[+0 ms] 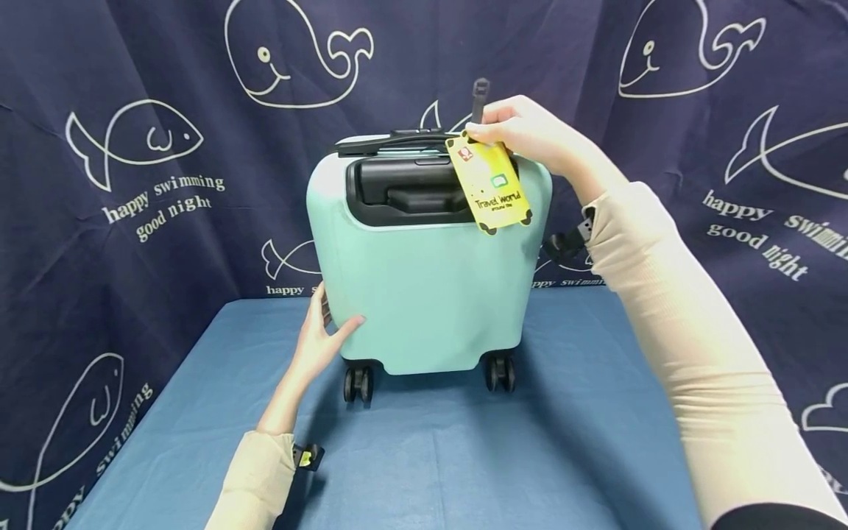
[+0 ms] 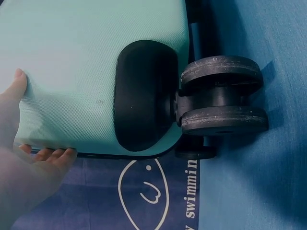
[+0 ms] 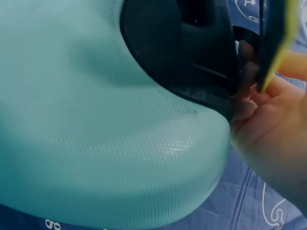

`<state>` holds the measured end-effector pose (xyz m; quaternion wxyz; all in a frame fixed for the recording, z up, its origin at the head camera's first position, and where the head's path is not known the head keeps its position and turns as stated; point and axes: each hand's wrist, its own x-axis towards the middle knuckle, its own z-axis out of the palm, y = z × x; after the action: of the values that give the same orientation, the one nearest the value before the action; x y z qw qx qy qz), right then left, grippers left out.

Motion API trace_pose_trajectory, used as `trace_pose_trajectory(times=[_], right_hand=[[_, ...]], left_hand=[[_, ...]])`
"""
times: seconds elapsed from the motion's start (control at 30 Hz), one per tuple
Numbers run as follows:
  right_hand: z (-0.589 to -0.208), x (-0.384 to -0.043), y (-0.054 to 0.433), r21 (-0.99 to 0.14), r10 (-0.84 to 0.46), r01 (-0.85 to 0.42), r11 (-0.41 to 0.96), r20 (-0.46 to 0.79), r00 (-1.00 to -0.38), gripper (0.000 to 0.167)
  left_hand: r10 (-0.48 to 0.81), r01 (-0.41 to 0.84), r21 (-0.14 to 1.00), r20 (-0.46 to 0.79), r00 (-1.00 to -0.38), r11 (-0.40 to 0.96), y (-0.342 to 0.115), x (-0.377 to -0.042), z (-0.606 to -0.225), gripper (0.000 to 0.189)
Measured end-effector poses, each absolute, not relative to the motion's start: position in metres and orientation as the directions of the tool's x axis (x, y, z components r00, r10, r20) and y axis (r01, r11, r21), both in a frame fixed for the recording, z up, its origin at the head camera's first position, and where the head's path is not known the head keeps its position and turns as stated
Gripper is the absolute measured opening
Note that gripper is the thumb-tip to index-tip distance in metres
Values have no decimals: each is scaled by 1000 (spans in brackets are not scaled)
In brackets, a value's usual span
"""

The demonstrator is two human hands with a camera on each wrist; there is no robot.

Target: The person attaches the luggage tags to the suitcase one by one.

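A mint-green suitcase (image 1: 424, 294) stands upright on its black wheels in the head view. A yellow luggage tag (image 1: 493, 188), printed "Travel World", hangs in front of its top right part. My right hand (image 1: 530, 136) pinches the tag's black strap (image 1: 478, 103), whose buckle end points up; in the right wrist view the fingers (image 3: 247, 72) are partly hidden behind the tag's edge. The left hand (image 1: 318, 338) holds the suitcase's lower left side, thumb on the front face. Seen from the left wrist, its fingers (image 2: 57, 155) bend round the side edge near a wheel (image 2: 223, 120).
The suitcase's black carry handle (image 1: 397, 141) lies across its top, above a black recess (image 1: 414, 188) with the pull handle. Beneath is a blue cloth-covered table (image 1: 424, 456). A dark blue curtain (image 1: 165, 59) with white whale and fish drawings hangs behind and at the sides.
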<state>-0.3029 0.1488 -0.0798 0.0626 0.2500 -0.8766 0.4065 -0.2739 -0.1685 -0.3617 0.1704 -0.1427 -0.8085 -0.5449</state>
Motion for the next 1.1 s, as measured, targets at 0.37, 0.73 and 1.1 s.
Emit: trace_pose_trajectory(times=[0.37,0.73,1.1], right_hand=[[-80,-308,145,-580,-416,-555,596,367,-832,28],[-81,-315,142,-554,-382,-581,596,441,-812,16],[-83,-328,137,-490,-326,-584,647,515,-793,22]], left_hand=[[43,419,834,433,-900,359,-168,-272,-361,89],[34,410,837,428,-903,362,-168,-273,-363,89],[26,392,846,411,-911,362,-170,-274,-363,90]])
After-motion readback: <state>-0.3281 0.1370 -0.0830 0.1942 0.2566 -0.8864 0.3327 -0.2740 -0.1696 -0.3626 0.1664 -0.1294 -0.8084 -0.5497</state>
